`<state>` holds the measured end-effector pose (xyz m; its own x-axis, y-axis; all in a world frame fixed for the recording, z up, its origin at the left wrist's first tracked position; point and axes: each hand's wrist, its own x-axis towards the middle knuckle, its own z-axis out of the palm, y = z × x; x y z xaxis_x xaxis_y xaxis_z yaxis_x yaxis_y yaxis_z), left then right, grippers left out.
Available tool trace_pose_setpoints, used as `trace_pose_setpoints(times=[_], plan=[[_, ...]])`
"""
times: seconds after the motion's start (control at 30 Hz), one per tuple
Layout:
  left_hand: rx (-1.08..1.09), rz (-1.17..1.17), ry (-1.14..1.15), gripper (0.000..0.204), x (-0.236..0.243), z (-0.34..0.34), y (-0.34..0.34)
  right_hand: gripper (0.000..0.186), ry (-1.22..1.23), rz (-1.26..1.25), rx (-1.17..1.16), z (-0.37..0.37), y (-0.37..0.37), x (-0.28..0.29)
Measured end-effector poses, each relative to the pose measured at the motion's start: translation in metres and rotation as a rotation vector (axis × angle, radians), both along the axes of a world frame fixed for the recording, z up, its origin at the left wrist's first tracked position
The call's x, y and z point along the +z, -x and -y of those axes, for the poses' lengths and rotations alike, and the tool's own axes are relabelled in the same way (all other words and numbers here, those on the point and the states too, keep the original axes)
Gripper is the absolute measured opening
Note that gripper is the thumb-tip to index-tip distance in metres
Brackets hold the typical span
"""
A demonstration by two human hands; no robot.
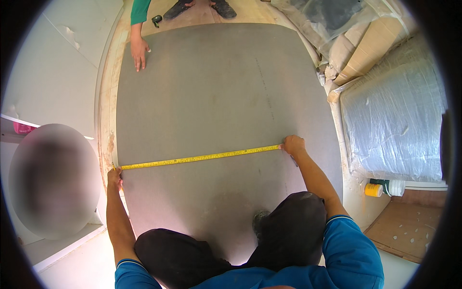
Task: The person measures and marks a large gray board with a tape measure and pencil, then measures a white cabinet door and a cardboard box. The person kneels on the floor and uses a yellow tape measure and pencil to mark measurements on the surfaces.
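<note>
A large grey board (207, 106) lies flat beneath my hands, with a faint dotted line of marks on its right part. A yellow measuring tape (199, 158) is stretched across it, tilting slightly upward to the right. At the board's left edge, my left hand (115, 177) is closed on one end of the tape. My right hand (293, 144) grips the tape farther right, over the board's surface. A thin dark object (294, 161) shows just below that hand; its kind is unclear. Whether a tape case sits inside either hand is hidden.
A co-worker's hand (139, 50) with a green sleeve rests on the board's far left corner. A small dark object (156, 20) lies near the co-worker's shoes (221, 8). Plastic-wrapped goods (394, 115) and a yellow tub (373, 190) stand right; a white cabinet (62, 53) stands left.
</note>
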<state>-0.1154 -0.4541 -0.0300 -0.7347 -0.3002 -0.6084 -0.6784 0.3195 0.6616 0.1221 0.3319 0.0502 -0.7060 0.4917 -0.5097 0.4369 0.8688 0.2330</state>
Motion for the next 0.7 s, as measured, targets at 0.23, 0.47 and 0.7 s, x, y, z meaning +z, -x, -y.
trace_pose_setpoints(times=[0.23,0.47,0.7], plan=[[-0.032,-0.04,0.076,0.015,-0.008,-0.001,-0.002,0.05,0.014,-0.002,-0.002,-0.003,0.001,-0.003],[-0.108,-0.076,0.093,0.017,-0.037,0.007,0.008,0.046,-0.019,0.025,-0.014,-0.005,-0.005,-0.003],[-0.182,0.016,-0.069,0.029,-0.036,0.038,0.011,0.048,0.011,0.028,0.036,-0.01,-0.007,-0.002]])
